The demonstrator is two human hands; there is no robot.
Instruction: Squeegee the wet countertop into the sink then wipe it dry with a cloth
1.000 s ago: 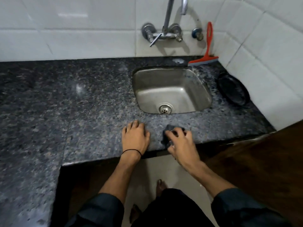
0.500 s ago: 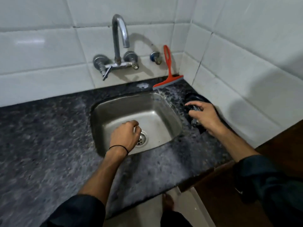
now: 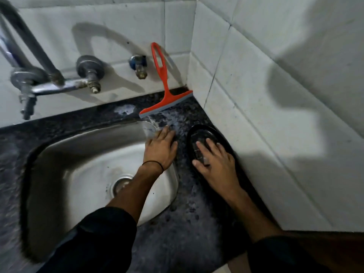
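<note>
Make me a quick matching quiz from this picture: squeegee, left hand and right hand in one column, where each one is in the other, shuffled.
1. squeegee
2. left hand
3. right hand

A. resting on the black dish
B. leaning against the back wall tiles
C. flat at the right rim of the sink

Pairs: 1-B, 2-C, 3-A.

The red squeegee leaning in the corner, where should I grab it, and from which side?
Take the squeegee by the slim middle of its handle, coming from the front with the left hand, which lies closest. It leans on the back wall, blade on the countertop, and the side wall crowds its right, so front-left looks freest.
</note>
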